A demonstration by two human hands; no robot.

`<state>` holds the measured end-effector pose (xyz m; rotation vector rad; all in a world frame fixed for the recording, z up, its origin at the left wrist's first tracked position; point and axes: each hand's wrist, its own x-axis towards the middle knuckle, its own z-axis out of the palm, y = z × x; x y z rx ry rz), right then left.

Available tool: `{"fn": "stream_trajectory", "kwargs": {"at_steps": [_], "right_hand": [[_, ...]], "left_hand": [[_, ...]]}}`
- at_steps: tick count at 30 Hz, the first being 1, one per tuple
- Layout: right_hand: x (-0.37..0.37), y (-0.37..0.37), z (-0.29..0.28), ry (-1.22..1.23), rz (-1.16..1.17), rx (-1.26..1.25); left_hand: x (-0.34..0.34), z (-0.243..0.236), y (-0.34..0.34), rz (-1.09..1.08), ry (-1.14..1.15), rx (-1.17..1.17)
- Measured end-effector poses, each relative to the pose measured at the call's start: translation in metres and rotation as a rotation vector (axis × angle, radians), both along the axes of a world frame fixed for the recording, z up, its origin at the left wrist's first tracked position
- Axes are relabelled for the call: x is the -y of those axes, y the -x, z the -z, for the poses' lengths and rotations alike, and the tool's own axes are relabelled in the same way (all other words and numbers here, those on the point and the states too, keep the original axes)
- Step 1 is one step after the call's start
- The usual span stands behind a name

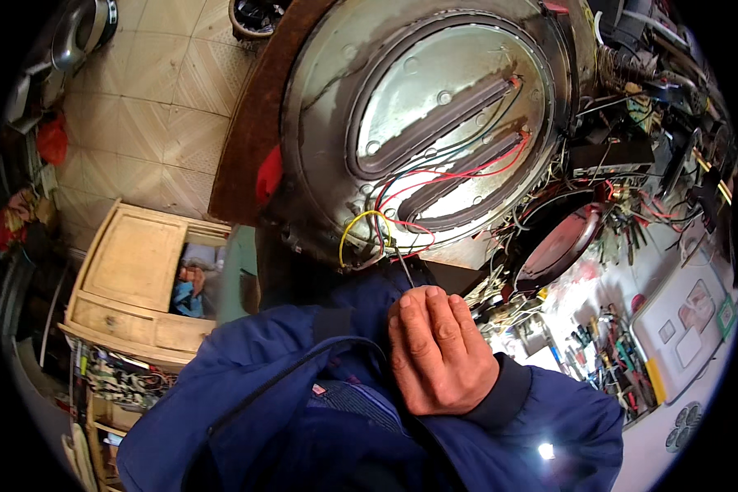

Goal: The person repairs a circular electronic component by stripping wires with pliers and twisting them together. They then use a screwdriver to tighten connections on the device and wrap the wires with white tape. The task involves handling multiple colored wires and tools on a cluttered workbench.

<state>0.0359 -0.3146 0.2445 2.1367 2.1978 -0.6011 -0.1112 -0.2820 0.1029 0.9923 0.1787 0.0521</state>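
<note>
A round metal appliance base (418, 98) with two dark raised channels lies open, upper centre, with red, black and yellow wires (354, 221) running across it to its lower edge. My right hand (441, 353) is closed round a thin-shafted tool (403, 267), whose shaft rises toward the wire junction at that lower edge; whether the tip touches it is unclear. My left sleeve (246, 361) reaches in from the lower left, but the hand beyond it is hidden.
A brown board (232, 164) edges the appliance. At left are a wooden cabinet (135, 262) and tiled floor (123, 115). To the right sit tangled cables, a red-rimmed dark bowl (558, 246), loose hand tools (611, 361) and a silver panel (668, 344).
</note>
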Motion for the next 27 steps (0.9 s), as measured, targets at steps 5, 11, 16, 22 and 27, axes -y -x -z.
{"fn": "stream_trajectory", "kwargs": {"at_steps": [5, 11, 16, 22, 27], "right_hand": [[-0.008, -0.007, -0.005, 0.028, -0.030, -0.055], [0.007, -0.012, -0.003, -0.044, 0.399, -0.305], [0.027, 0.000, -0.006, -0.109, 0.925, -0.397], [0.029, 0.043, 0.005, -0.282, 1.798, -0.636], [0.022, 0.056, 0.004, -0.285, 1.822, -0.508]], "left_hand": [[0.023, 0.003, -0.019, -0.161, -0.134, 0.036], [0.010, -0.014, -0.054, -0.108, -0.319, 0.252], [-0.043, -0.037, -0.084, 0.257, -0.274, 0.401], [-0.054, -0.037, -0.120, 1.065, -0.213, 0.410], [-0.041, -0.021, -0.100, 1.127, -0.189, 0.465]]}}
